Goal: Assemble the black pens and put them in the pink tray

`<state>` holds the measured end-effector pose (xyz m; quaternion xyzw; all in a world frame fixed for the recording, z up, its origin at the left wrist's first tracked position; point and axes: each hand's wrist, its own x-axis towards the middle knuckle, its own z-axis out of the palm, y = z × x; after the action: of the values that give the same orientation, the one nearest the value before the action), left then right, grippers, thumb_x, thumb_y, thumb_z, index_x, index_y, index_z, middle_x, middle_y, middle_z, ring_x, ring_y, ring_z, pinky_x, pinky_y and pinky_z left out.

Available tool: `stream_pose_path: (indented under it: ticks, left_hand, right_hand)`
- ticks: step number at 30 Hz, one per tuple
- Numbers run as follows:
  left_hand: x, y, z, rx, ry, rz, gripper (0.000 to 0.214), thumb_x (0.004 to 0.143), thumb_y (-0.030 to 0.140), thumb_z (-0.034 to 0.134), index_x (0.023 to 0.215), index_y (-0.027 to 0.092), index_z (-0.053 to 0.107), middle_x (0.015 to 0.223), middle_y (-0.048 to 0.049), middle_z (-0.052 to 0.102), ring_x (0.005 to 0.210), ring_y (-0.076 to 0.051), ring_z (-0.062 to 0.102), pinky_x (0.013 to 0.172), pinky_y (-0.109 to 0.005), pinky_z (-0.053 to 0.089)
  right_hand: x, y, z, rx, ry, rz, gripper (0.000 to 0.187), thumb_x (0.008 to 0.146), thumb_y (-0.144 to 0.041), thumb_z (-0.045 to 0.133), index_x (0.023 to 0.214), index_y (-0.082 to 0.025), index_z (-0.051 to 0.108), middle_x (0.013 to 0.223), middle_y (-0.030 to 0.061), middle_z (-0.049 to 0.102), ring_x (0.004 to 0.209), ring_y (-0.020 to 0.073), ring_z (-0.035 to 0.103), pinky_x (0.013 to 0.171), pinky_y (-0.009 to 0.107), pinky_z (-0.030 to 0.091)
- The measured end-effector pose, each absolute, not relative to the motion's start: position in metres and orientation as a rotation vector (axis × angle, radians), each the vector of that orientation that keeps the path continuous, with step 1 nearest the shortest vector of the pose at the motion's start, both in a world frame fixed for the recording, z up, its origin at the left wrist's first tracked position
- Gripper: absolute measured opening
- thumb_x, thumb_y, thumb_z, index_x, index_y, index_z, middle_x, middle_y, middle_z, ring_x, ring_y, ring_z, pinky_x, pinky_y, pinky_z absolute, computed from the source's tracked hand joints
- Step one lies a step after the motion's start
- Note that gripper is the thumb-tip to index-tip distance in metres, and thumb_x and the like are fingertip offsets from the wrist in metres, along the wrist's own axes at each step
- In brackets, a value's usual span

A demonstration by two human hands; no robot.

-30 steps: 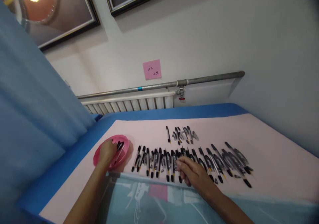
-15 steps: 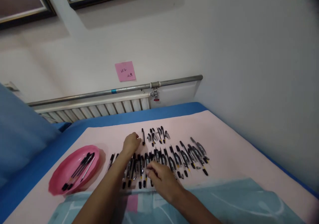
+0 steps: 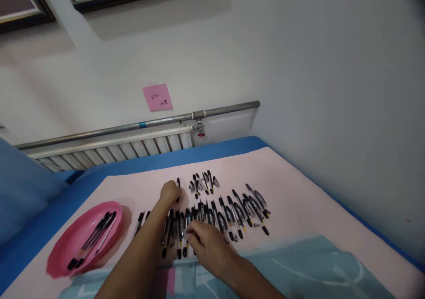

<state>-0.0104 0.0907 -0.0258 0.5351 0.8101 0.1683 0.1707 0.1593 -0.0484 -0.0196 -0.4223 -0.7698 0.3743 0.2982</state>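
My left hand (image 3: 170, 192) is at the far side of the pen row, its curled fingers closed on a dark pen (image 3: 178, 183) lying apart from the others. My right hand (image 3: 210, 245) is over the near middle of the long row of black-and-clear pens (image 3: 229, 215). Its thumb and fingertips are pinched together; whatever is between them is too small to make out. A smaller cluster of pen parts and clips (image 3: 204, 182) lies to the right of my left hand. My left forearm covers part of the row.
A pink oval bowl (image 3: 55, 261) with several pens stands at the left on the pink table cover (image 3: 299, 201). Light-blue patterned cloth (image 3: 292, 268) lies along the near edge. Behind the table are a radiator (image 3: 139, 148) and a pipe (image 3: 229, 109).
My left hand has moved right and closed on the lone dark pen. My right hand remains pinched over the row and has shifted slightly. The view has swung a little to the right.
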Motion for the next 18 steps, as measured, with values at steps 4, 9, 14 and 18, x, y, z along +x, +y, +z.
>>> stream_pose_path:
  ticks: [4,9,14,18]
  left_hand:
    - [-0.022,0.071,-0.013,1.415,2.188,0.633,0.001,0.055,0.012,0.058,0.056,0.011,0.058,0.063,-0.018,0.064,0.075,-0.032,0.062,0.063,-0.035,0.043]
    - [-0.018,0.025,0.005,1.351,1.827,0.899,0.02,0.071,0.026,0.051,0.083,0.012,0.059,0.067,-0.0053,0.062,0.061,-0.015,0.059,0.058,-0.026,0.045]
    - [0.007,-0.019,0.008,1.032,1.143,1.06,0.029,0.063,0.028,0.066,0.087,0.015,0.06,0.072,-0.0025,0.061,0.062,-0.011,0.056,0.058,-0.023,0.044]
    - [0.028,-0.035,0.006,1.017,1.069,1.029,0.023,0.064,0.026,0.067,0.084,0.016,0.062,0.076,-0.002,0.062,0.064,-0.01,0.055,0.061,-0.022,0.042]
  right_hand:
    - [0.16,-0.046,-0.02,-1.117,-2.001,1.02,0.014,0.08,-0.018,0.043,0.075,-0.019,0.057,0.067,-0.0009,0.056,0.065,0.0121,0.052,0.058,0.021,0.033]
    - [0.161,-0.04,-0.022,-1.104,-1.731,1.139,0.016,0.079,-0.02,0.042,0.07,-0.018,0.055,0.059,-0.0031,0.052,0.056,0.0107,0.05,0.055,0.02,0.035]
    - [0.166,-0.031,-0.021,-1.166,-1.424,1.242,0.022,0.081,-0.033,0.041,0.077,-0.019,0.057,0.059,-0.0029,0.053,0.048,0.0108,0.048,0.048,0.021,0.036]
    - [0.17,-0.029,-0.019,-1.156,-1.391,1.221,0.027,0.081,-0.038,0.041,0.083,-0.019,0.06,0.066,-0.0007,0.058,0.057,0.013,0.052,0.051,0.022,0.039]
